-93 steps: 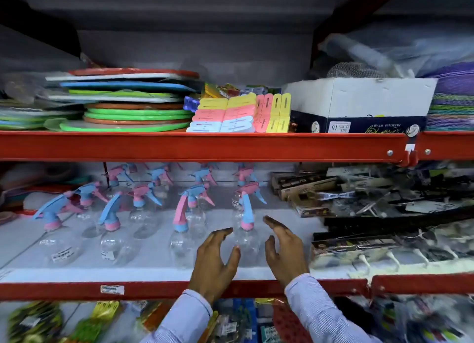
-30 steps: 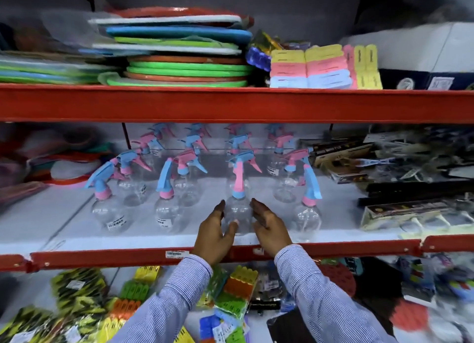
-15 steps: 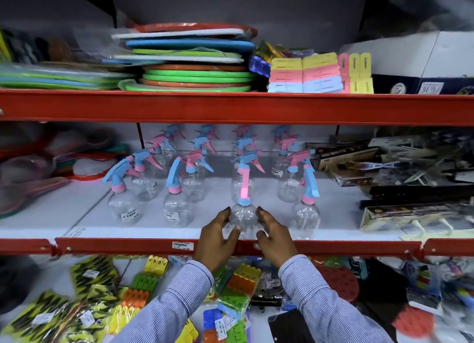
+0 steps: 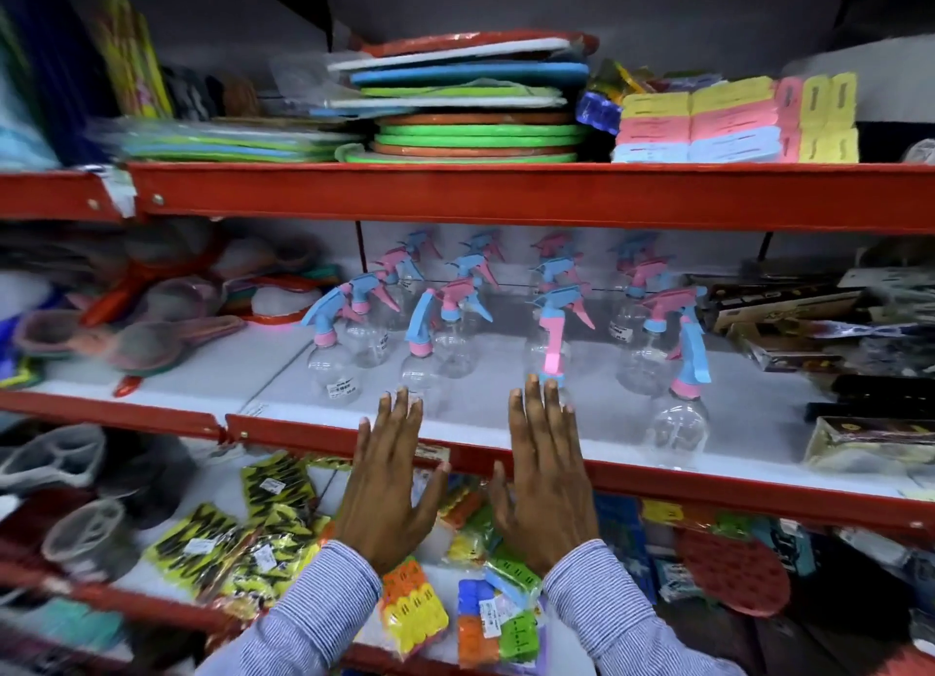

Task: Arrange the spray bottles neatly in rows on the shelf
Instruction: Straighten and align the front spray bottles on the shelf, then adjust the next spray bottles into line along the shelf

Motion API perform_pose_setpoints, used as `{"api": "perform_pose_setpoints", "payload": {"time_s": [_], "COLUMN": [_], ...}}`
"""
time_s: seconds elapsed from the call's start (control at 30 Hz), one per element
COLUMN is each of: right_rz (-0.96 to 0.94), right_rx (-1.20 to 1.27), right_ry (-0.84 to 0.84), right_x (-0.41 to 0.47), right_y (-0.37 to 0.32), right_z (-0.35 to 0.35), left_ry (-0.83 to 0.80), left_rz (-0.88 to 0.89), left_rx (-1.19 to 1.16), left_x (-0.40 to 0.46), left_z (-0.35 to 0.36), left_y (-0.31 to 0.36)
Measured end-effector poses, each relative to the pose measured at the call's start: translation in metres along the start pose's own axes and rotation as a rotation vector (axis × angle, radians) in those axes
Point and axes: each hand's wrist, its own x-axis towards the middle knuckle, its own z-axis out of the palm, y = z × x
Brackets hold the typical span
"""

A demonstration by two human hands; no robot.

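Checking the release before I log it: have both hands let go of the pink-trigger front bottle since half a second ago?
Yes. Both the left hand and right hand have opened flat and spread apart over the red shelf rail, off the bottle.

White shelf (image 4: 582,412) w/ red front edge, clear spray bottles (image 4: 458,341) upright in rows (pink/blue triggers), boxed goods (image 4: 789,316) at right

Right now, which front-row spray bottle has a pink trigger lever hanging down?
The spray bottle just beyond the right hand; the other front bottles' levers are blue.
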Motion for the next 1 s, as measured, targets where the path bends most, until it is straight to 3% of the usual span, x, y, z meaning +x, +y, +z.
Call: {"api": "perform_pose_setpoints", "payload": {"time_s": [0.23, 0.4, 0.6, 0.8, 1.0], "right_rz": [-0.003, 0.31, 0.58, 0.54, 0.503], "right_rx": [0.139, 0.437, 0.566, 0.604, 0.591], "right_ry": [-0.067, -0.11, -0.141, -0.211, -0.206], "right_x": [0.035, 0.06, 0.088, 0.101, 0.1], "right_y": [-0.039, -0.048, -0.044, -0.046, -0.044], "right_z": [0.046, 0.077, 0.084, 0.085, 0.082], "left_ry": [-0.056, -0.156, -0.265, -0.358, -0.325], "left_rz": [-0.012, -0.027, -0.117, -0.263, -0.194], "left_rx": [-0.034, -0.298, -0.507, -0.665, -0.703], "left_x": [0.016, 0.037, 0.074, 0.1, 0.093], "left_z": [-0.012, -0.006, 0.001, 0.007, 0.005], "left_y": [-0.056, -0.083, -0.092, -0.086, -0.083]}}
